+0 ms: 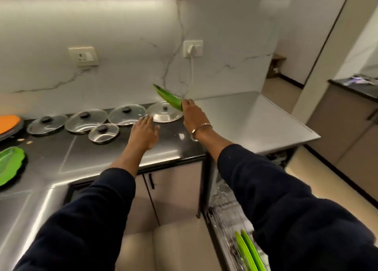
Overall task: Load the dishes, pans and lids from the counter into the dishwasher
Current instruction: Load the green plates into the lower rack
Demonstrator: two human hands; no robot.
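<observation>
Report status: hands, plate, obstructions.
Right hand gripping green plate, lifted above steel lid. Left hand open, empty, over counter. Nothing blocking.

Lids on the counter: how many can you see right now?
5: four in a row along the backsplash, one smaller in front. The right hand may hide more.
</observation>
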